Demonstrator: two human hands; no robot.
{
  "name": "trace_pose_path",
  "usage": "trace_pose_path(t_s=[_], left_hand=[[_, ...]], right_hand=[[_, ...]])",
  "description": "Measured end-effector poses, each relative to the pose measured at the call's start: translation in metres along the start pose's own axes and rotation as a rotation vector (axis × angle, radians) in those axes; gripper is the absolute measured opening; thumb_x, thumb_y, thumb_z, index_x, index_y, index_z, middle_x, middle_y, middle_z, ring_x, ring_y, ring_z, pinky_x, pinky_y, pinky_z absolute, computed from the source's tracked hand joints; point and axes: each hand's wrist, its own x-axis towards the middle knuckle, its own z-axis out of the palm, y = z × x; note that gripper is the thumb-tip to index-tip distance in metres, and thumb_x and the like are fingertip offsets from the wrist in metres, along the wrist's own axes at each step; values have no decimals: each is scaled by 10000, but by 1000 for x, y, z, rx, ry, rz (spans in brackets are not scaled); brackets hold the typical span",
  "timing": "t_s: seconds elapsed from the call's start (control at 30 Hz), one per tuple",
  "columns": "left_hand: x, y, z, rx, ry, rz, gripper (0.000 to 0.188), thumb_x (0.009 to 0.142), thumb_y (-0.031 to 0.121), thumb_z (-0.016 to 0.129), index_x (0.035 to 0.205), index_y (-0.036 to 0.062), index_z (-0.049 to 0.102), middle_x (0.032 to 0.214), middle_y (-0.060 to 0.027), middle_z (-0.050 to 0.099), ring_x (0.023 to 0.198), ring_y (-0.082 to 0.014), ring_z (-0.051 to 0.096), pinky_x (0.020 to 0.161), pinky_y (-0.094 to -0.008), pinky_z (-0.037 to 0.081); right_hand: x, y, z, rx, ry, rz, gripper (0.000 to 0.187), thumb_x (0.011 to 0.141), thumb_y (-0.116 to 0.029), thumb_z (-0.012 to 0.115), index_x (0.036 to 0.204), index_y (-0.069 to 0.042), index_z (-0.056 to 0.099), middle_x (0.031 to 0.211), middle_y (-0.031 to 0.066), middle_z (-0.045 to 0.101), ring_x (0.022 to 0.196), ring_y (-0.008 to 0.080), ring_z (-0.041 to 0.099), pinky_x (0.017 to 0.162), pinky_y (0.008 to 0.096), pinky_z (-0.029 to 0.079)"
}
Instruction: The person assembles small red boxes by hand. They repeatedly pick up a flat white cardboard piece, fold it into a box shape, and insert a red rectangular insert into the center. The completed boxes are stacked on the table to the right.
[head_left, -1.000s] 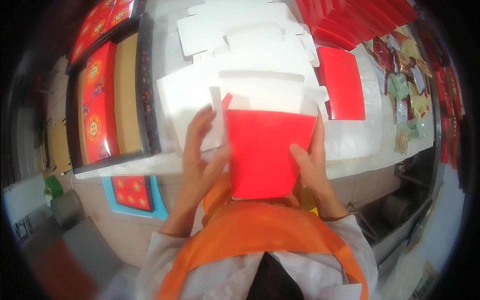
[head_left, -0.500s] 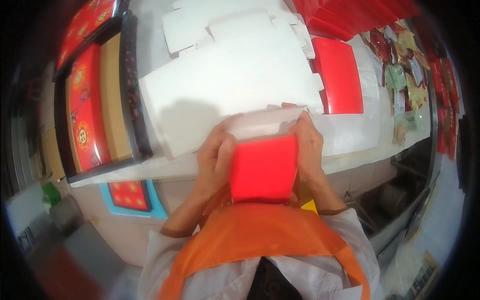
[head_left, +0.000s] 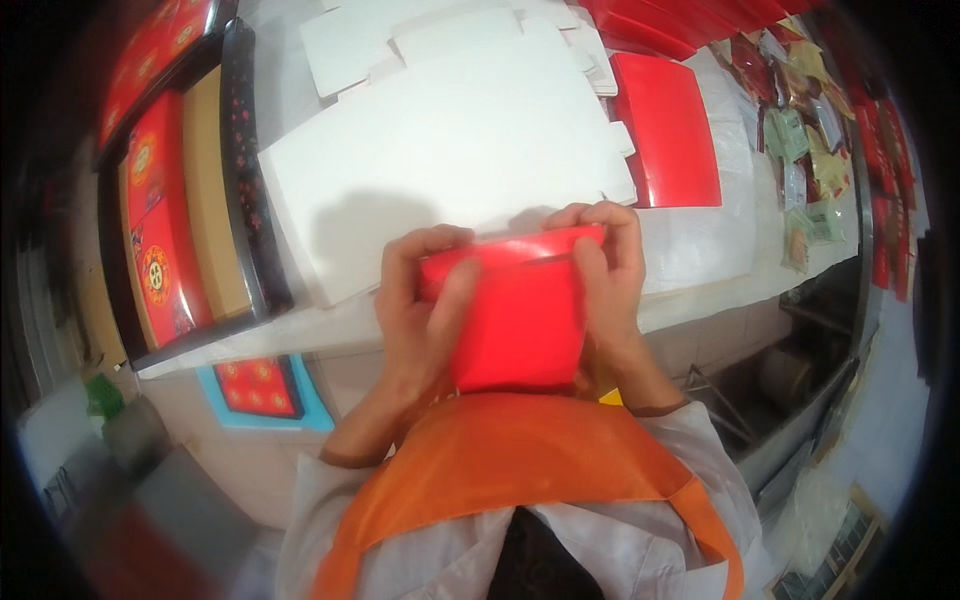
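Note:
Close to my orange apron I hold a red cardboard box with both hands. Its red end flap is folded over along the far edge. At the left corner my left hand grips the box, thumb on top and fingers behind it. My right hand has the right corner, its thumb at the flap and its fingers curled over the far edge. The box's underside is hidden from me. Just beyond lie stacked white card blanks on the table.
A red box lies right of the blanks, with more red ones behind. Small packets are heaped at the far right. On the left stands a black-edged tray with red patterned boxes. A blue tray sits below the table edge.
The flap stood up with its white inside showing; now it is folded down and shows red. Both hands have closed in on its corners, and my view has shifted slightly.

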Motion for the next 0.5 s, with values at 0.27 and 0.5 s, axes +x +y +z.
trace_pose_path(t_s=[0.27, 0.5], left_hand=[[1, -6, -1, -124, -22, -19, 99, 790, 2, 522, 888, -3, 539, 956, -94, 559, 891, -156, 516, 801, -266, 402], [-5, -17, -1, -29, 43, 90, 25, 786, -8, 520, 793, -16, 542, 988, -125, 556, 898, -181, 520, 783, -268, 406]], right_hand=[[6, -9, -10, -154, -171, 27, 109, 863, -36, 447, 930, 11, 520, 948, 74, 552, 894, 123, 503, 813, 246, 394], [1, -8, -9, -158, -221, 44, 189, 899, -80, 394, 880, 21, 553, 1006, 105, 554, 940, 158, 521, 836, 263, 395]])
